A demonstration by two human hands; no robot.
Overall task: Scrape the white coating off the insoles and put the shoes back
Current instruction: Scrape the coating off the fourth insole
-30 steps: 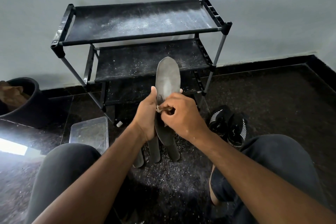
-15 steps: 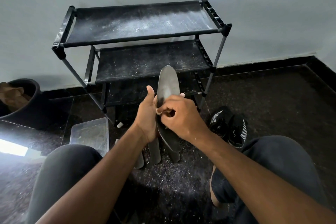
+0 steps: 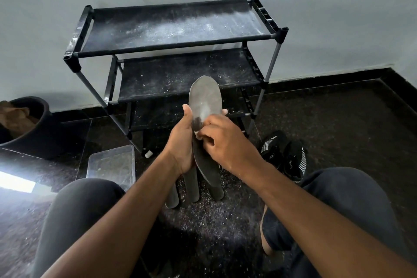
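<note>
My left hand [image 3: 181, 142] grips a bundle of grey insoles upright at their middle. The front insole [image 3: 204, 97] faces me, its upper half pale with white coating, its lower half dark. My right hand [image 3: 223, 142] is pinched on a small pale scraping piece [image 3: 198, 134] pressed against that insole's middle. The heels of the other insoles [image 3: 191, 187] hang below my left hand. A pair of black shoes with white stripes [image 3: 284, 156] sits on the floor to the right.
A black three-tier shoe rack [image 3: 176, 31], dusted white, stands against the wall ahead. A clear plastic tray [image 3: 110, 165] lies on the floor at left, a dark pot [image 3: 27, 131] beyond it. White scrapings [image 3: 203, 216] litter the dark floor between my knees.
The insole bundle dipped slightly and came back up. My right hand has shifted a little along the front insole's middle, still pinched on the scraping piece.
</note>
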